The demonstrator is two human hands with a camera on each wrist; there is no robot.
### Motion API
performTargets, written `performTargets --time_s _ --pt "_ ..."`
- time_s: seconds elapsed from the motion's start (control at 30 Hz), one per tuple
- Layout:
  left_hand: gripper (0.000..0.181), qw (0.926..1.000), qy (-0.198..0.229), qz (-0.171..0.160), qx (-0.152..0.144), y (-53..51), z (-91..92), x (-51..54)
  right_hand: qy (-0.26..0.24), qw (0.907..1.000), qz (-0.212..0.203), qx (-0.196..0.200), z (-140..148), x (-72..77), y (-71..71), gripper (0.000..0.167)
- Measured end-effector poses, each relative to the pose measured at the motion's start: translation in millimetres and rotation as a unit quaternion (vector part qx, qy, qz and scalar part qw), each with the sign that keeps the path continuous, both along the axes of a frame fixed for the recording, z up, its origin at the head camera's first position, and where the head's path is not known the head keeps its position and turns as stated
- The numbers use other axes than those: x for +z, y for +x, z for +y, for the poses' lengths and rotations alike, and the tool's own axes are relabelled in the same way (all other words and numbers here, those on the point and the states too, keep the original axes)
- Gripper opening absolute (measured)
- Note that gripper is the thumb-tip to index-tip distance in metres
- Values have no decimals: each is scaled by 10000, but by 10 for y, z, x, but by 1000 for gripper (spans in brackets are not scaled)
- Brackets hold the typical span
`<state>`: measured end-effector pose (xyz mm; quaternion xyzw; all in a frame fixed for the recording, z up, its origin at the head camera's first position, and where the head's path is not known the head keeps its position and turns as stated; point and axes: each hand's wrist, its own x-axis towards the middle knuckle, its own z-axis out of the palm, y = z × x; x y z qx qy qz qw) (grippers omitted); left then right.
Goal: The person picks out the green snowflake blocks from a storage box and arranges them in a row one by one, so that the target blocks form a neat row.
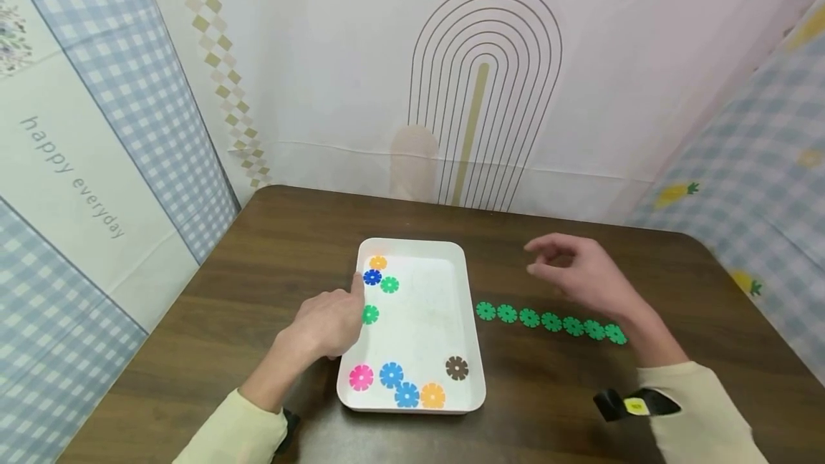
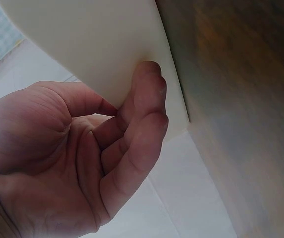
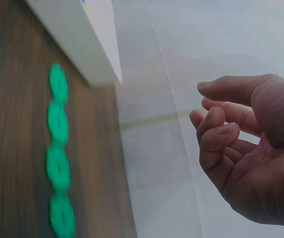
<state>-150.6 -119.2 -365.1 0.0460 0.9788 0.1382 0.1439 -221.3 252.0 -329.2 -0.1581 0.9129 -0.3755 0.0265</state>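
Note:
A white tray [image 1: 412, 328] stands mid-table with several flower-shaped discs in it. My left hand [image 1: 331, 317] holds the tray's left side. In the left wrist view, its curled fingers [image 2: 149, 94] lie against the tray's outer wall [image 2: 102, 44]. My right hand [image 1: 580, 274] is raised right of the tray, loosely curled, with a gap between thumb and fingers and nothing held. Below it, a row of joined green discs [image 1: 551, 321] runs rightward from beside the tray. The right wrist view shows part of this green row [image 3: 58, 168] too.
Inside the tray are a pink disc [image 1: 361, 378], a brown disc [image 1: 457, 368], a dark blue disc [image 1: 372, 277], light blue discs [image 1: 391, 375], orange discs [image 1: 432, 396] and green discs [image 1: 389, 285]. Patterned cloth [image 1: 335, 77] hangs behind the brown table [image 1: 309, 228].

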Motion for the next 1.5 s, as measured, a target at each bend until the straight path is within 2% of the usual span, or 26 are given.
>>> performTargets --time_s 0.23,0.57,0.9,1.27,1.5 --pt "79 10000 -1 -33 -11 -3 9 -12 -464 9971 -375 477 -549 -107 -140 29" --pt "82 10000 -18 -32 26 -6 10 1 -440 9925 -820 788 -1080 -188 -203 28" --pt "80 10000 -22 -1 19 -6 0 -2 -436 9902 -1014 855 -1347 -289 -311 31" --pt "80 10000 -83 -9 1 -13 -2 -18 -442 9873 -1234 898 -1636 -348 -341 30" --pt "82 10000 -61 -42 22 -26 1 -19 -285 9862 -1423 797 -1743 -471 -388 25"
